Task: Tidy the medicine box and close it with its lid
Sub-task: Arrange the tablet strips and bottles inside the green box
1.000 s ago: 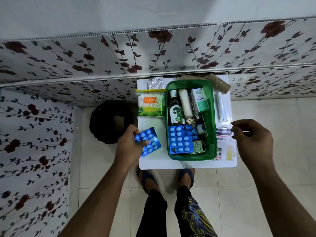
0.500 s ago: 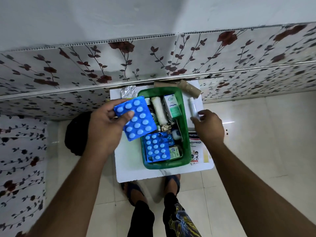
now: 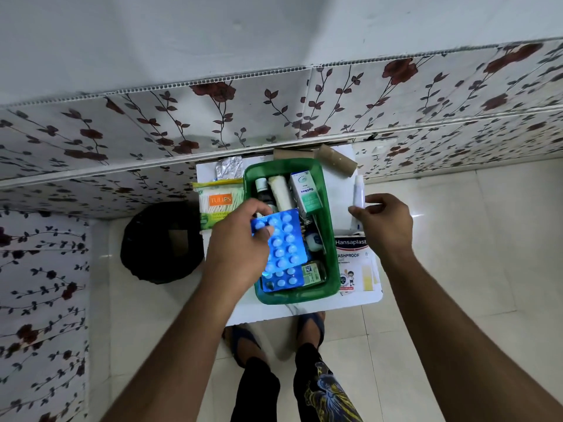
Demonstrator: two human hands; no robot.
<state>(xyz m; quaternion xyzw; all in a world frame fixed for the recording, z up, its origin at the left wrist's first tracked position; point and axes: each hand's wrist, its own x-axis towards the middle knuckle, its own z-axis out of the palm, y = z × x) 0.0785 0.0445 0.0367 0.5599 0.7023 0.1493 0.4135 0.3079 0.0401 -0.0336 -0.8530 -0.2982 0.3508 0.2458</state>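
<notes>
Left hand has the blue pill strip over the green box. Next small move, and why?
Probably lower the blue blister strip and release it flat onto the other blue strip in the green box. The left hand pinches it just above that strip, inside the rim. The right hand is at the white tube outside.

Rose-vine patterned wall panels (image 3: 274, 117), glossy pale floor tiles (image 3: 457, 239), perhaps a black stool (image 3: 161, 242)

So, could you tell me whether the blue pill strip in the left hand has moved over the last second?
Yes. The pill strip has gone from left of the green box, over the white table, to above the box's contents.
</notes>
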